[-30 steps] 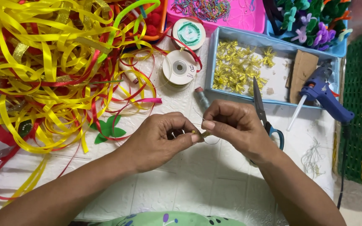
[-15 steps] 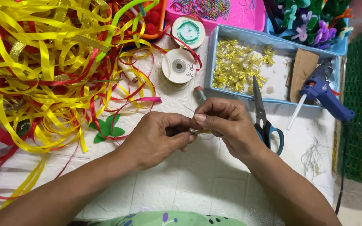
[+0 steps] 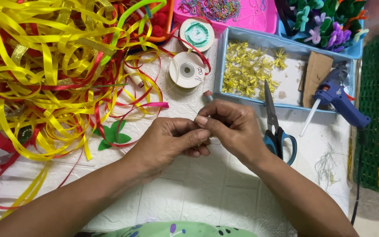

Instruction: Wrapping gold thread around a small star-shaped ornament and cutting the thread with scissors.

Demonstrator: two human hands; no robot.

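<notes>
My left hand and my right hand meet over the white table, fingertips pinched together on a small thin piece, probably a fine wire or thread; it is almost fully hidden by the fingers. Just behind the hands lie a white spool of thin wire and a second spool with a green centre. Blue-handled scissors lie right beside my right hand.
A big tangle of yellow and red ribbons fills the left. A light blue tray holds several gold bows and a cardboard piece. A blue glue gun, a pink bead box, green leaf cutout and woven basket.
Both hands have shifted slightly left and closer together, the fingertips working the small piece between them. Everything else on the table is as before.
</notes>
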